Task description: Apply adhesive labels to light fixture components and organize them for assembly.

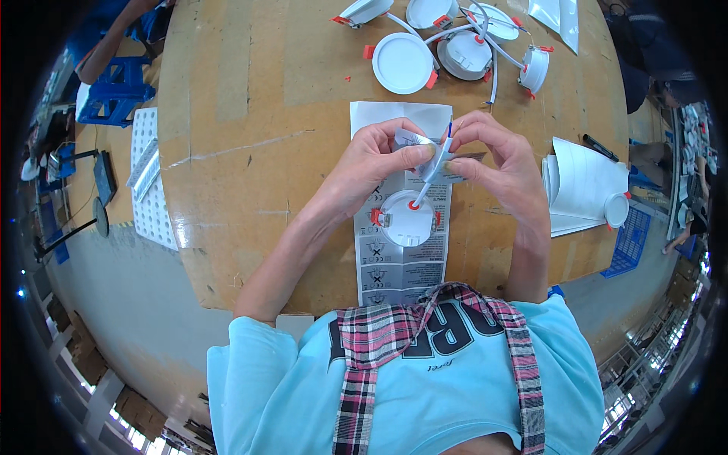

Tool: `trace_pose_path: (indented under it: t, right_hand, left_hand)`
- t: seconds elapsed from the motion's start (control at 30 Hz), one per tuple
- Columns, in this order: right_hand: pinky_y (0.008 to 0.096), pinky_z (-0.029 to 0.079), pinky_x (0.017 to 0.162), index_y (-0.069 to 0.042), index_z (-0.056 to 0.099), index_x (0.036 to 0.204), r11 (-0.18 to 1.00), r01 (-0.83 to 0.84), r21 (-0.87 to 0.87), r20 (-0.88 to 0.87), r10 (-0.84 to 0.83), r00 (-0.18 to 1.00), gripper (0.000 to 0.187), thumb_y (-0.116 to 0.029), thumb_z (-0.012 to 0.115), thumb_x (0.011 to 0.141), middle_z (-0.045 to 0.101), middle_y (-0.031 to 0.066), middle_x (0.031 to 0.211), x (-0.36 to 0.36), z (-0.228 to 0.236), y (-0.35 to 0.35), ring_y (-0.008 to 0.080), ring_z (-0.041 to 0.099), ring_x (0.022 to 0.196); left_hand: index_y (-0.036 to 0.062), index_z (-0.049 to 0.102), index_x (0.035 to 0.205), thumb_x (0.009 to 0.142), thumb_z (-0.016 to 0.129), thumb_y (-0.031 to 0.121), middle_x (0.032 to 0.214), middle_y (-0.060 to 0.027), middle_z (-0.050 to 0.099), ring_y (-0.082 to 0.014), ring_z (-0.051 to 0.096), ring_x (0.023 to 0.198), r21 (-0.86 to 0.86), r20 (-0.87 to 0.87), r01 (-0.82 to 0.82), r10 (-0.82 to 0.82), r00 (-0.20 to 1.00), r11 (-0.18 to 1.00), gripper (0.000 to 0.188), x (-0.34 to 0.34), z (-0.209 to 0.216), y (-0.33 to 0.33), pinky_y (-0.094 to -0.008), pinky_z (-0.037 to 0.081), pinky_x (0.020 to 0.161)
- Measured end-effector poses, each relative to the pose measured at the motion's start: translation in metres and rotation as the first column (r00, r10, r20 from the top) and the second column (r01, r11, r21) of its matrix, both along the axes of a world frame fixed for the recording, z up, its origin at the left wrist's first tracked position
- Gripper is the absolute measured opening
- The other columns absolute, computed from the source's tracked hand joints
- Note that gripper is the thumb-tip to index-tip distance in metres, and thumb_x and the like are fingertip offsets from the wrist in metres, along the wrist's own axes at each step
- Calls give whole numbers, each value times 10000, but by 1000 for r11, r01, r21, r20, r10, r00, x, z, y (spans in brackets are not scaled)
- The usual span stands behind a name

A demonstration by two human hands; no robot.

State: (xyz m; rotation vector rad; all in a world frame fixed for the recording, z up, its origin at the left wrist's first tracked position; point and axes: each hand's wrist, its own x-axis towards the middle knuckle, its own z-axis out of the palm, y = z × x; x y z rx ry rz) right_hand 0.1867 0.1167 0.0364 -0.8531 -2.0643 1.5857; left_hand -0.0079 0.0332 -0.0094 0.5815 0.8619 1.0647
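White cable runs slantwise up from the round lamp, pinched with a label between left hand and right hand. More lamps crowd the table's far edge.

So the counter is covered in brown cardboard with tape strips running across it. Up at 12 o'clock there's a cluster of round white downlights with red spring clips and white cables tangled between them, the nearest one lying flat by itself. At 3 o'clock sits a stack of white paper sheets, with another downlight resting on its edge and a black pen just above. Over at 9 o'clock, a white perforated tray hangs off the counter's left side. A blue plastic stool stands at 10 o'clock, and a blue crate at 4 o'clock.
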Motion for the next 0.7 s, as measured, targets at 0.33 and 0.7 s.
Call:
trace_pose_path:
  t: [0.33,0.7]
  right_hand:
    - [303,441,845,16,656,906,987,-37,-158,-109,20,994,155,4,689,756,618,69,936,2,-10,5,164,570,925]
    - [304,436,867,-6,658,890,995,-42,-92,-113,32,993,156,18,688,740,632,60,926,4,-8,3,173,570,945]
  left_hand:
    - [26,598,1050,905,646,188,895,-20,643,-71,595,807,20,-77,-31,33,997,999,223,4,-1,-1,-235,497,755]
    - [1,591,1095,823,697,94,965,-99,588,-206,610,855,472,-758,-162,492,428,867,306,9,28,-62,-315,487,722]
